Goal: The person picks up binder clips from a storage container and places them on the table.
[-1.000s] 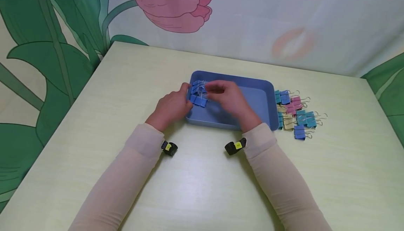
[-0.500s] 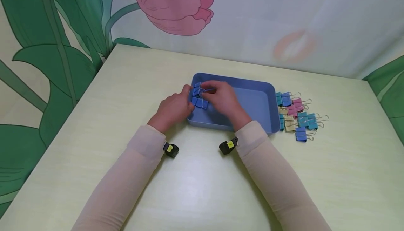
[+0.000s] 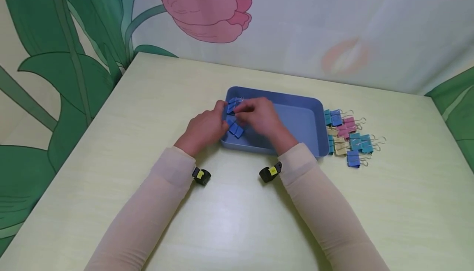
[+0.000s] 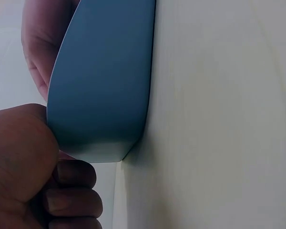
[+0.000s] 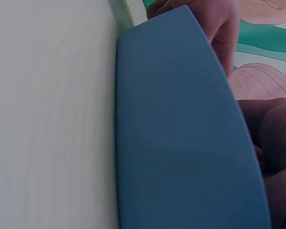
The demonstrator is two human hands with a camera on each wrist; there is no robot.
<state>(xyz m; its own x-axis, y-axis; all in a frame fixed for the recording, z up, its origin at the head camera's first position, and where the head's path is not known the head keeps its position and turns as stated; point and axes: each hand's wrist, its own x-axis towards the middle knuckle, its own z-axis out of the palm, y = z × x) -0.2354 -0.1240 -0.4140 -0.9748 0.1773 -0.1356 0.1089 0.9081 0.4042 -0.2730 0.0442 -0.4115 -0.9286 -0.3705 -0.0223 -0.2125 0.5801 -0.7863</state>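
A blue tray [image 3: 274, 149] stands on the table, its left end held by my left hand [image 3: 207, 129]. In the left wrist view, the thumb side of that left hand [image 4: 19, 152] lies at the tray's rim, with fingers curled below. Inside the tray at the left lie an upper blue binder clip [image 3: 234, 104] and a lower blue binder clip [image 3: 235, 128], turned askew. Over them my right hand [image 3: 261, 116] pinches with thumb and forefinger at the lower clip's wire end, which the fingers hide. The tray wall [image 5: 176, 124] covers the fingertips in the right wrist view.
Right of the tray lies a loose group of binder clips: teal clips [image 3: 361, 142], pink clips [image 3: 347, 127], a cream clip [image 3: 339, 145] and blue ones, one blue clip [image 3: 353, 158] nearest the front. A flower-printed curtain [image 3: 289, 24] hangs behind the table [image 3: 229, 221].
My right hand moved left to the clips, then slightly down. The lower blue clip has turned askew and shifted toward the tray's front. My left hand keeps its hold on the tray's end.
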